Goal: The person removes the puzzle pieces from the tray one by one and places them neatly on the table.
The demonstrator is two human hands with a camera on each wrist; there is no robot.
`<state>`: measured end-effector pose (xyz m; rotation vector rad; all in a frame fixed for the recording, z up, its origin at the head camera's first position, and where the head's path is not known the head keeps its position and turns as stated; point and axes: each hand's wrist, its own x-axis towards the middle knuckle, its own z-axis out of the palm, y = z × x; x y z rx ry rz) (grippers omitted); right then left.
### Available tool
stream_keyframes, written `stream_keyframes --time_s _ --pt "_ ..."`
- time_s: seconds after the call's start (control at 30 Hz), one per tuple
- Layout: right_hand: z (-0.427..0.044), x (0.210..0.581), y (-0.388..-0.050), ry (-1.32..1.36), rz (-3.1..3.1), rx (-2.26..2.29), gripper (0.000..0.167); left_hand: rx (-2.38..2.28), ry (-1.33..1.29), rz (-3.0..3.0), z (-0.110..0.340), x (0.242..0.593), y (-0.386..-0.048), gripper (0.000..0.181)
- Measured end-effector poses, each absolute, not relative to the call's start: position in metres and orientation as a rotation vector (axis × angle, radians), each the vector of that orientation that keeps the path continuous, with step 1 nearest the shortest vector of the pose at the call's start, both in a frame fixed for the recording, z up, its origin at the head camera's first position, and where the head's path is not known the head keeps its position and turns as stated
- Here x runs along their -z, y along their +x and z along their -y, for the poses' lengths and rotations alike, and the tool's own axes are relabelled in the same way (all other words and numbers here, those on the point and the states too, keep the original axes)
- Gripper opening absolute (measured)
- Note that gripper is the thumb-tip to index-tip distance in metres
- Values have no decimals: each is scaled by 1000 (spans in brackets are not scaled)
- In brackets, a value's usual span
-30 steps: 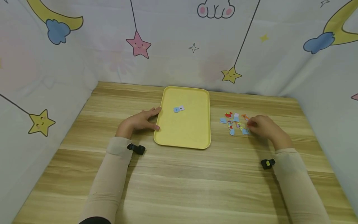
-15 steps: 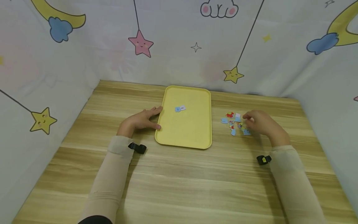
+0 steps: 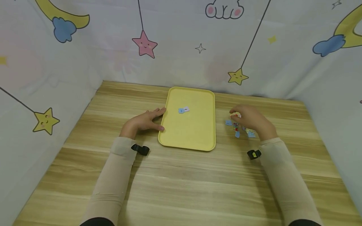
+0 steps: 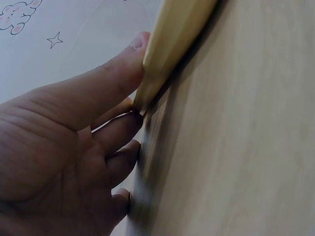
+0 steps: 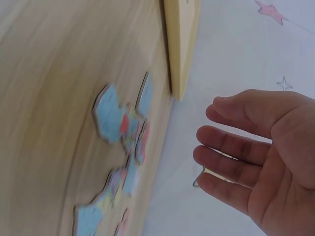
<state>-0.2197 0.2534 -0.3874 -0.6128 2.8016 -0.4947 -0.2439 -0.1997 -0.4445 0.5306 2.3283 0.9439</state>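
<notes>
My left hand point(image 3: 142, 121) rests at the left edge of a yellow tray point(image 3: 190, 133), thumb and fingers spread. In the left wrist view its thumb point(image 4: 135, 49) touches the tray rim point(image 4: 172, 44). On the tray lie a blue puzzle piece point(image 3: 181, 110) and a whitish one point(image 3: 186, 109), touching. My right hand point(image 3: 250, 118) hovers over a loose group of puzzle pieces right of the tray, hiding some in the head view. In the right wrist view its fingers are loosely bent, with nothing between them. Blue pieces point(image 5: 108, 115) and multicoloured ones lie below it.
The wood-grain table point(image 3: 181, 185) meets a patterned white curtain point(image 3: 175, 66) at the back and pale sides left and right. A black wrist camera point(image 3: 140, 149) sits on the left sleeve, another black wrist camera point(image 3: 254, 154) on the right.
My right hand has moved left and farther back over the puzzle pieces, from their right side. The left hand stays at the tray edge. The head view has shifted slightly.
</notes>
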Motion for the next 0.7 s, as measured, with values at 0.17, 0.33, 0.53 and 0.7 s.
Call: stream_keyframes --time_s 0.17,0.33,0.53,0.7 --pt "-234 388 -227 -617 -2770 496 36 -937 535 -2329 200 443 -243 100" --pt "-216 393 -236 -670 -2767 471 35 -940 531 -2331 200 443 -243 100" --pt "-192 399 -248 -760 -2746 489 32 -933 551 -2343 199 444 -243 100" --pt "-172 402 -258 -827 -2720 483 32 -936 564 -2346 199 442 -241 100"
